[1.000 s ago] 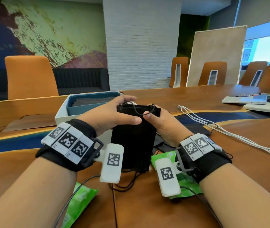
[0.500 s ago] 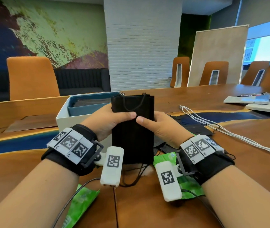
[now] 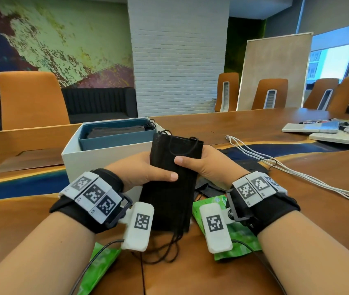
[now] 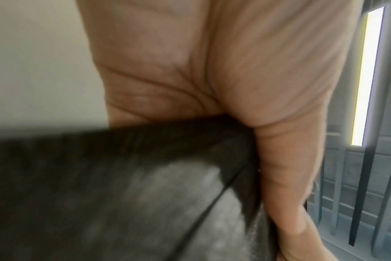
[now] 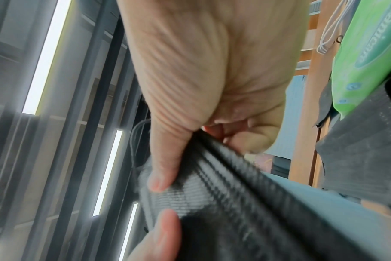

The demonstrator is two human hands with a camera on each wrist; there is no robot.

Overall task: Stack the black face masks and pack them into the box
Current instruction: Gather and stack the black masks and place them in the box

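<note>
A stack of black face masks [image 3: 170,188] stands on end above the wooden table, ear loops dangling at its bottom. My left hand [image 3: 146,171] grips its left edge with the thumb across the front. My right hand [image 3: 201,165] grips the right edge the same way. The wrist views show the mask stack [image 4: 123,185] against my left palm [image 4: 190,70] and the mask stack [image 5: 234,185] pinched by my right thumb [image 5: 165,164]. Behind stands the white box [image 3: 97,158] with a blue tray [image 3: 114,140] holding more black masks [image 3: 116,130]. Loose black masks [image 3: 248,162] lie on the table to the right.
Green wipe packets [image 3: 233,226] lie under my right wrist, and another packet [image 3: 97,269] lies near my left forearm. White cables [image 3: 275,167] run across the table at right. Books and pens [image 3: 326,133] sit at far right. Orange chairs [image 3: 31,101] line the table.
The stack has been squared up and raised: a second ago its top sagged under my fingers, now it stands straight. Both hands slid down to grip its sides.
</note>
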